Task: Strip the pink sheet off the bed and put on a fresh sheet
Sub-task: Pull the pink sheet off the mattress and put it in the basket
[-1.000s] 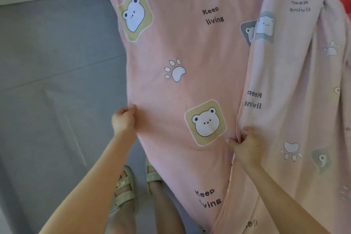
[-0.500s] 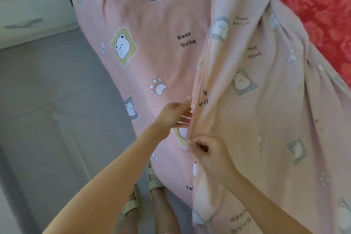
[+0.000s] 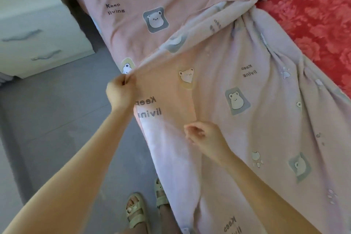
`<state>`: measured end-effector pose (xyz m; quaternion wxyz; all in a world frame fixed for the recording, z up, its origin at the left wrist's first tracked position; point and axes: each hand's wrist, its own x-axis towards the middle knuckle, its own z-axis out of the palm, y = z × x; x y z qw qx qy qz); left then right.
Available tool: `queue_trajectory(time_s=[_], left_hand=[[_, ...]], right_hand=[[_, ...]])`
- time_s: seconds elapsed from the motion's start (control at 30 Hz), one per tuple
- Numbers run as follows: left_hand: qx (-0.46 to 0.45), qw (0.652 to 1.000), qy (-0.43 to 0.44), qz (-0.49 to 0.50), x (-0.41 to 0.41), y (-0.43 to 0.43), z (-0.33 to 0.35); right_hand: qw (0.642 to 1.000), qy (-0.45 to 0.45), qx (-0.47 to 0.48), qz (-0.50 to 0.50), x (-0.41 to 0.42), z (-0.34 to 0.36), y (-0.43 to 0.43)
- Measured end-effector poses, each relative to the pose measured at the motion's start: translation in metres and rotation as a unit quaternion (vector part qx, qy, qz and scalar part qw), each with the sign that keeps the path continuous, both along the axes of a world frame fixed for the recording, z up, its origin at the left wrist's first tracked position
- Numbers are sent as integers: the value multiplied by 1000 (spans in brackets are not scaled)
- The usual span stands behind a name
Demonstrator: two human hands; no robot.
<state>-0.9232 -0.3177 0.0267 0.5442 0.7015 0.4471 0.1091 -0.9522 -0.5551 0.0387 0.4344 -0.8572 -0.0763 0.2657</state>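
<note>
Beside the bed (image 3: 319, 47), the person's left hand (image 3: 121, 91) is clamped in a fist on an edge of the pink sheet (image 3: 237, 123), holding it taut above the grey floor (image 3: 57, 116). The right hand (image 3: 207, 137) hovers over the cloth with curled fingers, and I cannot tell whether it grips a fold. The sheet lies turned back on itself, its lettering mirrored. It drapes down past the sandals (image 3: 134, 211) and bares red floral bedding (image 3: 313, 5) at the far right, with a white drawer unit (image 3: 38, 34) off to the left.
</note>
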Motion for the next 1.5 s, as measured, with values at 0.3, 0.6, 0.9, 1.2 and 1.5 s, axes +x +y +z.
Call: queue_trajectory(time_s=[0.3, 0.6, 0.9, 1.2, 1.5], left_hand=[[-64, 974, 217, 10, -70, 129, -47], [3, 978, 167, -128, 27, 229, -34], [-5, 970, 143, -197, 155, 303, -26], [-97, 951, 150, -251, 307, 370, -53], [-243, 964, 64, -87, 412, 441, -52]], right_hand=[[983, -68, -169, 15, 107, -20, 103], [977, -18, -179, -117, 207, -37, 225], [882, 192, 53, -427, 324, -61, 279], [739, 190, 209, -611, 474, -98, 300], [987, -144, 1, -66, 513, -36, 518]])
